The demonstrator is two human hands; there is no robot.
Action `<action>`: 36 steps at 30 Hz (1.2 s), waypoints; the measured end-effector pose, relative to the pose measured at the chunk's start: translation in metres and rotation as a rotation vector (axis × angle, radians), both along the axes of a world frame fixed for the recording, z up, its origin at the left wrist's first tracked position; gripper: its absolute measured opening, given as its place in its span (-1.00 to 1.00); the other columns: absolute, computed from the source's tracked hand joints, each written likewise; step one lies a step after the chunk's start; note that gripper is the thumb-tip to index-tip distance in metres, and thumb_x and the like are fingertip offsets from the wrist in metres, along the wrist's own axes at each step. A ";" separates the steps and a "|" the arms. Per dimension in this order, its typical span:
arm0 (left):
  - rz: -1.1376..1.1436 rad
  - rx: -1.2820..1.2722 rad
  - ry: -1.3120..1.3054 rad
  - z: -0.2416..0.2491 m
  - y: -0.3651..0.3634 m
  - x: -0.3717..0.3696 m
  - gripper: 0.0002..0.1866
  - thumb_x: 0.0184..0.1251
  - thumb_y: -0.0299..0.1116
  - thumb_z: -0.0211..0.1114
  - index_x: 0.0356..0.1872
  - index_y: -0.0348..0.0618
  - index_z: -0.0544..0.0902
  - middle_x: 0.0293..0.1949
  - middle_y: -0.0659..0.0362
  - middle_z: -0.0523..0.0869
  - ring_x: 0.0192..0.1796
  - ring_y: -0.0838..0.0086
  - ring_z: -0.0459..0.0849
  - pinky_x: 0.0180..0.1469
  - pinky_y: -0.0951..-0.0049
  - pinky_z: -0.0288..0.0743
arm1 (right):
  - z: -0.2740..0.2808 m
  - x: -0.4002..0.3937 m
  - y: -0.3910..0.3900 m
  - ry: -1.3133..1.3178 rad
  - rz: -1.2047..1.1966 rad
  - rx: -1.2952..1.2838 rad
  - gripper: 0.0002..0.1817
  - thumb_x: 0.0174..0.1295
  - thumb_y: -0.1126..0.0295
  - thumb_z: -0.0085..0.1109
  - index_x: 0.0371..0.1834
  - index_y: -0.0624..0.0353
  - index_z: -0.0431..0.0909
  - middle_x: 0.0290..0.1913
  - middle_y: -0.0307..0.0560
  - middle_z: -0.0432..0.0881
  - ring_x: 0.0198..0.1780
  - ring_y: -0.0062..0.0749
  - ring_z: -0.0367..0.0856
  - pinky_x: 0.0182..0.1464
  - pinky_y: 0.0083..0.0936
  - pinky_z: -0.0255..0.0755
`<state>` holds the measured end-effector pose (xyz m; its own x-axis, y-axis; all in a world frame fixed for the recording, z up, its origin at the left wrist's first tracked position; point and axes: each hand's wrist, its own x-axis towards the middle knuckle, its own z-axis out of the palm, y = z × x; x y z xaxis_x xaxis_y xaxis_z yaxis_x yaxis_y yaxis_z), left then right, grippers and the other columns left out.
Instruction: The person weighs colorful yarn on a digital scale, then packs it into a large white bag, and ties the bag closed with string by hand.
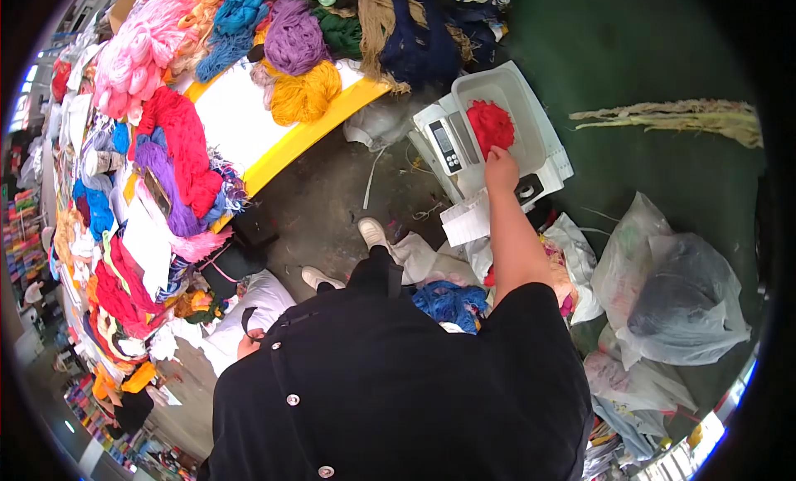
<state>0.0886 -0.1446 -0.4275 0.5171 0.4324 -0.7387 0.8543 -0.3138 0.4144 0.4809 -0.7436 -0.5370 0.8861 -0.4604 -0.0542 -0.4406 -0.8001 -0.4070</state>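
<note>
My right hand [501,172] reaches into a pale plastic tub [531,141], its fingers pinched at the near edge of a bundle of red yarn [491,126]. The tub rests on a digital scale [445,146], whose display and buttons face up on the left. Low on the left, my left hand [249,343] shows only in part beside the black shirt; its fingers are mostly hidden. A black strap loop and a white sack [249,315] are close to that hand.
A yellow-edged table [307,137] carries heaped yarn skeins in many colours. White papers [467,221] lie by the scale. Blue yarn [452,304] sits near my body. Plastic bags [684,298] stand at right, and a pale yarn hank [672,120] stretches across the upper right.
</note>
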 end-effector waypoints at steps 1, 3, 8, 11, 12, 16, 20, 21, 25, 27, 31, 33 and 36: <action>-0.008 0.033 0.011 0.015 -0.011 0.009 -0.79 0.19 -0.43 0.17 -0.16 -0.26 0.58 -0.34 0.17 0.68 -0.24 0.52 0.62 -0.11 0.53 0.45 | -0.004 0.006 -0.004 0.004 0.016 0.002 -0.73 0.14 0.23 0.07 -0.12 -0.04 0.63 -0.19 -0.01 0.64 -0.16 -0.07 0.60 -0.09 -0.22 0.46; 0.046 0.043 0.003 -0.004 0.003 -0.014 -0.82 0.19 -0.42 0.17 -0.22 -0.26 0.59 -0.37 0.15 0.68 -0.27 0.48 0.64 -0.13 0.51 0.46 | -0.013 0.023 -0.010 0.148 0.003 -0.001 -0.71 0.08 0.18 0.12 -0.14 -0.06 0.64 -0.15 -0.02 0.64 -0.11 -0.08 0.60 -0.06 -0.23 0.46; -0.006 0.137 0.127 0.004 -0.009 -0.035 -0.73 0.18 -0.22 0.20 -0.26 -0.22 0.61 -0.46 0.15 0.70 -0.42 0.47 0.66 -0.30 0.42 0.52 | -0.039 0.044 -0.023 0.436 0.125 -0.201 -0.72 0.08 0.28 -0.02 -0.35 0.20 0.65 -0.25 0.22 0.63 -0.15 0.08 0.61 -0.12 -0.09 0.49; 0.019 0.074 0.114 0.010 -0.015 -0.045 -0.68 0.19 -0.19 0.17 -0.18 -0.23 0.61 -0.41 0.13 0.70 -0.34 0.41 0.67 -0.20 0.44 0.51 | -0.073 0.049 -0.047 0.319 0.227 -0.417 -0.68 0.22 0.31 -0.16 -0.33 0.22 0.62 -0.34 0.11 0.66 -0.28 -0.01 0.65 -0.27 -0.12 0.52; 0.073 0.093 0.100 0.027 -0.028 -0.036 -0.69 0.20 -0.22 0.17 -0.16 -0.23 0.61 -0.38 0.12 0.70 -0.32 0.42 0.67 -0.19 0.44 0.51 | -0.078 0.057 -0.062 0.309 0.343 -0.545 -0.69 0.26 0.32 -0.17 -0.36 0.23 0.60 -0.34 0.09 0.65 -0.29 -0.03 0.63 -0.23 -0.15 0.50; 0.238 0.108 0.063 0.001 -0.043 -0.091 -0.72 0.18 -0.24 0.15 -0.18 -0.18 0.62 -0.29 0.05 0.70 -0.23 0.29 0.66 -0.11 0.35 0.51 | 0.071 0.053 0.044 -0.450 0.032 -0.005 -0.73 0.27 0.32 -0.11 -0.15 0.26 0.51 -0.17 0.09 0.57 -0.15 -0.10 0.53 -0.04 -0.33 0.40; 0.217 0.189 0.082 -0.029 -0.057 -0.132 -0.76 0.13 -0.19 0.17 -0.26 -0.03 0.66 -0.23 0.05 0.69 -0.14 0.20 0.64 -0.03 0.26 0.49 | 0.173 0.050 0.141 -0.855 0.251 0.072 -0.77 0.35 0.40 -0.11 -0.15 0.38 0.44 -0.20 0.10 0.53 -0.17 -0.17 0.49 -0.01 -0.40 0.37; 0.226 0.126 0.040 -0.042 -0.058 -0.143 -0.77 0.13 -0.17 0.16 -0.29 -0.01 0.67 -0.25 0.07 0.69 -0.16 0.21 0.64 -0.06 0.26 0.50 | 0.201 0.045 0.174 -0.810 0.205 0.286 -0.76 0.36 0.42 -0.12 -0.12 0.43 0.41 -0.14 0.15 0.52 -0.15 -0.19 0.48 0.01 -0.42 0.36; 0.363 0.129 -0.062 -0.049 -0.061 -0.162 -0.75 0.08 -0.19 0.18 -0.29 -0.06 0.66 -0.30 0.04 0.69 -0.17 0.18 0.64 -0.06 0.26 0.49 | 0.278 0.010 0.301 -0.706 0.412 0.972 -0.70 0.38 0.36 -0.16 0.00 0.39 0.37 0.00 0.11 0.47 -0.02 -0.20 0.46 0.06 -0.39 0.35; 0.418 0.180 -0.109 -0.041 -0.056 -0.173 -0.71 0.11 -0.20 0.20 -0.21 -0.14 0.63 -0.33 0.05 0.70 -0.25 0.26 0.67 -0.13 0.32 0.51 | 0.287 -0.002 0.347 -0.429 0.484 1.502 -0.67 0.36 0.32 -0.10 0.06 0.32 0.37 0.13 0.05 0.39 0.13 -0.21 0.39 0.10 -0.33 0.36; 0.596 0.092 -0.101 -0.070 -0.035 -0.213 -0.81 0.13 -0.26 0.18 -0.34 -0.13 0.62 -0.46 0.13 0.67 -0.42 0.38 0.64 -0.32 0.38 0.52 | 0.337 -0.087 0.472 0.142 0.842 1.838 -0.62 0.35 0.32 -0.10 0.17 0.24 0.31 0.15 -0.02 0.42 0.13 -0.28 0.41 0.16 -0.33 0.30; 0.951 0.020 -0.170 -0.092 -0.030 -0.240 -0.84 0.16 -0.25 0.15 -0.40 -0.09 0.61 -0.52 0.22 0.64 -0.49 0.47 0.61 -0.46 0.43 0.50 | 0.366 -0.142 0.530 0.586 0.866 1.985 -0.59 0.37 0.25 -0.13 0.20 0.22 0.30 0.17 -0.01 0.42 0.16 -0.31 0.40 0.14 -0.35 0.32; 1.042 -0.048 -0.166 -0.164 -0.024 -0.299 -0.82 0.19 -0.25 0.10 -0.41 -0.07 0.62 -0.60 0.22 0.58 -0.63 0.45 0.54 -0.65 0.39 0.46 | 0.383 -0.212 0.604 0.709 1.287 1.716 -0.47 0.21 0.47 0.09 0.25 0.23 0.17 0.12 -0.02 0.41 0.11 -0.28 0.42 0.14 -0.35 0.31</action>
